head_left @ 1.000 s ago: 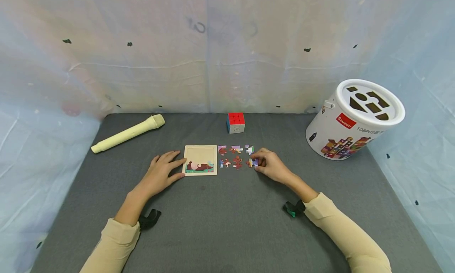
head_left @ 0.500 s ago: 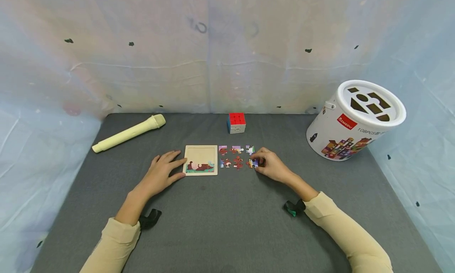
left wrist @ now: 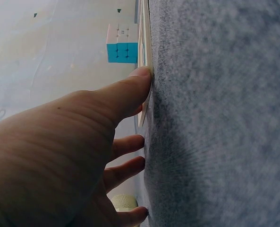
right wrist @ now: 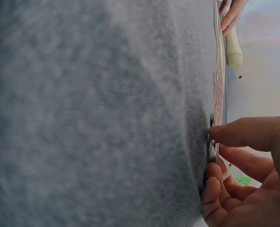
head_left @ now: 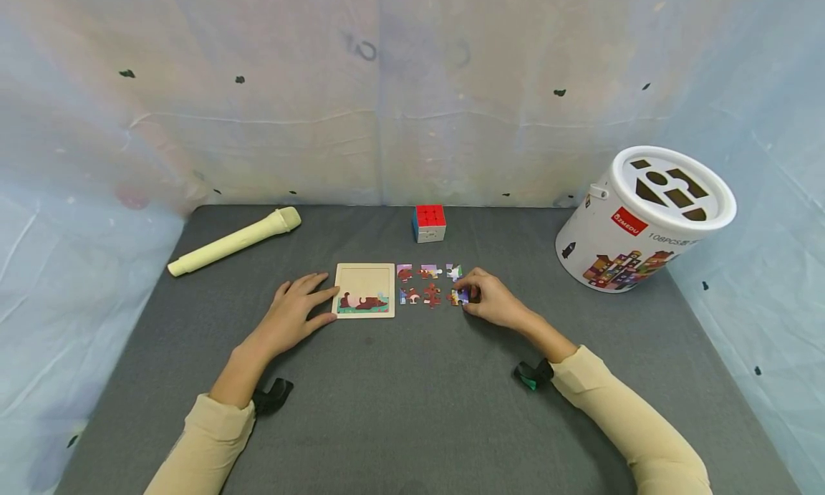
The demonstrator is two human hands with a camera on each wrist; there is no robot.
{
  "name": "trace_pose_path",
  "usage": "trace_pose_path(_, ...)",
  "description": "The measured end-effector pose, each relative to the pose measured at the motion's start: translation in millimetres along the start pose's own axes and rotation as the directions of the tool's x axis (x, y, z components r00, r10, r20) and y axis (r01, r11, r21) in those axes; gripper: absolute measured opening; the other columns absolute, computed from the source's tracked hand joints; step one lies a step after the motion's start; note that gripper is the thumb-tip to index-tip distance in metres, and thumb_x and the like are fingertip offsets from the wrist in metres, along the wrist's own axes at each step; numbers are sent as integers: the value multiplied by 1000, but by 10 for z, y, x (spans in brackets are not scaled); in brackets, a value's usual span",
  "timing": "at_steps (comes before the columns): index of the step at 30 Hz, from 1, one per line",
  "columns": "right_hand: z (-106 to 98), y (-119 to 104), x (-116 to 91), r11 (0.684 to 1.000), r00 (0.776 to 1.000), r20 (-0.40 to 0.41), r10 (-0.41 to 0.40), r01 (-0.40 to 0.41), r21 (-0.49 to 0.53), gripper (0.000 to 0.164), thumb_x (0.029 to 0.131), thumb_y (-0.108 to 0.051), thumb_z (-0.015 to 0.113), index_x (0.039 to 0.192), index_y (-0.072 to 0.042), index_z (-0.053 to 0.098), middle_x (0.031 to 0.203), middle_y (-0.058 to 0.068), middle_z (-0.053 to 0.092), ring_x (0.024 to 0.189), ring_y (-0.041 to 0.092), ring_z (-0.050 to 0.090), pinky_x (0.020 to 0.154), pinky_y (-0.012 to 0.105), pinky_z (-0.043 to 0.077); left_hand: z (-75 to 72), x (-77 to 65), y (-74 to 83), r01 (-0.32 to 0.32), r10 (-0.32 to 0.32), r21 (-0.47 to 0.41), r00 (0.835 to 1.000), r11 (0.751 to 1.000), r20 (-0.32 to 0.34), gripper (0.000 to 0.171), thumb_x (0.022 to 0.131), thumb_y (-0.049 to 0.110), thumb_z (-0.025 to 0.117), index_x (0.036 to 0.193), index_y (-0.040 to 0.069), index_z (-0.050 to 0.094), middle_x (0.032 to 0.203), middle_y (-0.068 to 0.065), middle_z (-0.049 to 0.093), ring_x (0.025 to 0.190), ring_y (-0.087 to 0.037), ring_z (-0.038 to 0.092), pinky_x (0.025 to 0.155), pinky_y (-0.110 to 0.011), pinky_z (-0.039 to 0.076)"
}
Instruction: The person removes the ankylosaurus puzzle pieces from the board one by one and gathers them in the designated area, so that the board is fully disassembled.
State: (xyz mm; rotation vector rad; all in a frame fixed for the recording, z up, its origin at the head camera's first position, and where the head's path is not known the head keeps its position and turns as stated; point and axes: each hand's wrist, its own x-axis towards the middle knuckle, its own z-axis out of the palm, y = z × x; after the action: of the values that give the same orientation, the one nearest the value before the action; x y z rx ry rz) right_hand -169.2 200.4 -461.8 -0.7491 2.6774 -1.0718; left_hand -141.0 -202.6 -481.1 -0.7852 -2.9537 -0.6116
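Observation:
My left hand (head_left: 291,314) lies at the left edge of a square wooden puzzle board (head_left: 365,268), thumb and index fingertip touching its frame. Brown, pink and green picture pieces fill the board's lower strip; its upper part is bare wood. In the left wrist view the thumb (left wrist: 130,90) presses the board's edge while the other fingers are spread on the cloth. To the right of the board, several loose jigsaw pieces (head_left: 432,293) lie in two rows. My right hand (head_left: 495,301) pinches the lower right puzzle piece (head_left: 458,296) between thumb and forefinger, the other fingers curled under.
A red-topped puzzle cube (head_left: 430,223) stands behind the pieces. At the back left lies a pale yellow toy microphone (head_left: 235,242). A white block bucket (head_left: 634,226) with a shape-hole lid stands at the back right. Grey cloth (head_left: 412,409) covers the table, with plastic sheeting around it.

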Motion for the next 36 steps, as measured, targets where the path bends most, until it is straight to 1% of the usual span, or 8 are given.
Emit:
trace_pose_path(10, -15, 2, 12, 1000, 1000, 12, -6, 6, 2, 32, 82, 10, 74, 113, 6, 69, 100, 13, 58, 80, 21, 52, 67, 29, 44, -5, 11, -5, 9, -9, -1, 1000, 1000, 26, 56, 92, 32, 74, 141, 10, 59, 151, -23, 42, 140, -42, 33, 106, -73, 21)
trace_pose_path(16, -29, 5, 10, 1000, 1000, 27, -9, 8, 23, 32, 82, 12, 73, 114, 7, 69, 102, 15, 58, 82, 25, 51, 68, 29, 43, -1, 10, -12, 6, -6, -3, 1000, 1000, 24, 56, 91, 32, 74, 140, 10, 60, 150, -22, 43, 140, -41, 34, 106, -73, 21)
trace_pose_path(23, -29, 8, 12, 999, 999, 28, -16, 15, 29, 31, 84, 13, 72, 114, 7, 69, 103, 16, 58, 82, 25, 51, 67, 29, 43, -7, 10, -10, 4, -4, -2, 1000, 1000, 21, 55, 91, 32, 74, 140, 10, 60, 150, -22, 43, 140, -41, 34, 106, -73, 21)
trace_pose_path(30, -24, 12, 19, 999, 999, 28, -32, 32, 16, 28, 85, 11, 72, 113, 7, 68, 103, 16, 58, 82, 25, 51, 68, 30, 44, -6, 6, -1, -5, 5, 8, 1000, 1000, -5, 55, 90, 30, 75, 139, 9, 61, 149, -23, 45, 139, -43, 36, 105, -73, 23)
trace_pose_path(36, -31, -21, 27, 1000, 999, 28, -22, 22, 2, 25, 86, 11, 71, 111, 7, 69, 102, 16, 58, 81, 26, 51, 68, 30, 44, -9, 8, 8, 5, -5, 7, 1000, 1000, 13, 55, 91, 31, 74, 140, 10, 60, 150, -23, 43, 140, -42, 35, 105, -73, 22)
